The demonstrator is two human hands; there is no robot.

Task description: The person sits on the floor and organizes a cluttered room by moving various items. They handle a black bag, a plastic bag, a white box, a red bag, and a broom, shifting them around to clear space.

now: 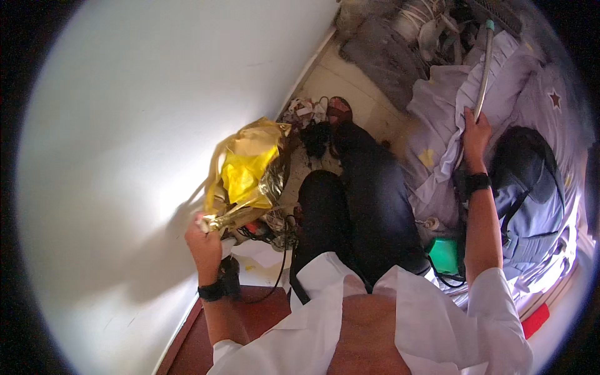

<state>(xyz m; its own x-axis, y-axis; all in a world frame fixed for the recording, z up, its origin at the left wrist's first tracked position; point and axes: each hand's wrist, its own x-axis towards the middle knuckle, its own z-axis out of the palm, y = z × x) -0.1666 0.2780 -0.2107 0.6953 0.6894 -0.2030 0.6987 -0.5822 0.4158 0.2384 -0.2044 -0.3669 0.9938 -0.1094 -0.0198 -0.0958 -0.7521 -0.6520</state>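
Note:
My left hand [204, 239] is closed on the gathered top of a shiny gold and yellow plastic bag [251, 168], which hangs open beside the white wall. My right hand [477, 136] grips the lower part of a thin metal tube [486, 70] with a green end, which points away from me. Beneath that hand lies a rumpled greyish sheet [440, 103] with star shapes. A dark backpack [529, 187] rests on the sheet, right of my right forearm.
The white wall [117, 140] rises along the left. Tangled cables [262, 229] and small litter lie on the floor below the bag. A green object [444, 255] is beside my leg. A dark cloth [379, 56] and a heap of items [431, 28] are at the far end.

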